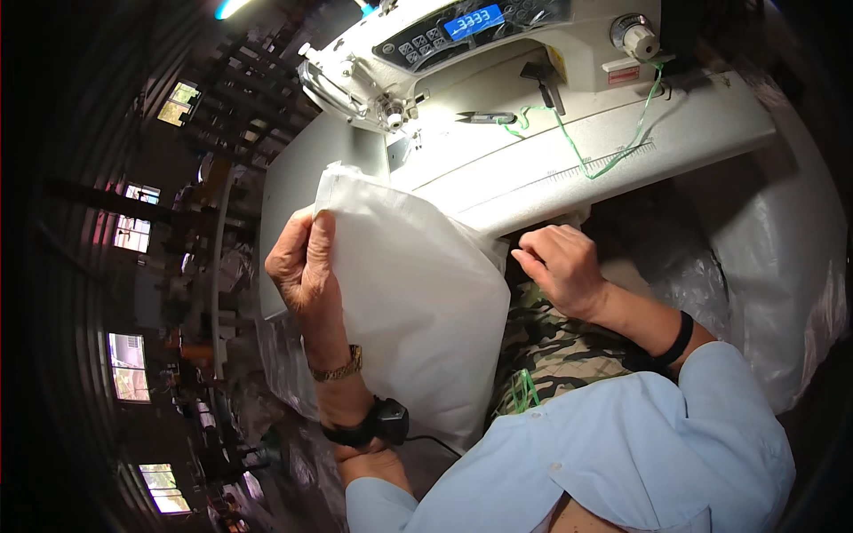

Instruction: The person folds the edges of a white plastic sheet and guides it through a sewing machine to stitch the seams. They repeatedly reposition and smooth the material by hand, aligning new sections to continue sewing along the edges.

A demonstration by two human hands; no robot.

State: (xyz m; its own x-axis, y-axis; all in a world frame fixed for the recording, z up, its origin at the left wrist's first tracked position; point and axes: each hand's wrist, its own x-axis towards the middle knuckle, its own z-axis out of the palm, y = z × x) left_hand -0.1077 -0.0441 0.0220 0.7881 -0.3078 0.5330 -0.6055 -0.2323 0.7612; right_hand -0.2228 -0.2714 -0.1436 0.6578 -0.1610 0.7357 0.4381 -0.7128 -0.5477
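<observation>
Left hand has the white fabric pinched thumb-to-fingers near its top-left corner, rest of it draping down and right of the grip. Right hand's loosely curled past the fabric, can't tell if it's holding anything.

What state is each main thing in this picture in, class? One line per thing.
Left hand, pinching the white sheet near its upper corner
White sheet, held up, wrinkled
Right hand, curled; grip unclear
Machine screen, lit
Green string, slack
Pointed tool, lying flat
Lamp, lit
</observation>
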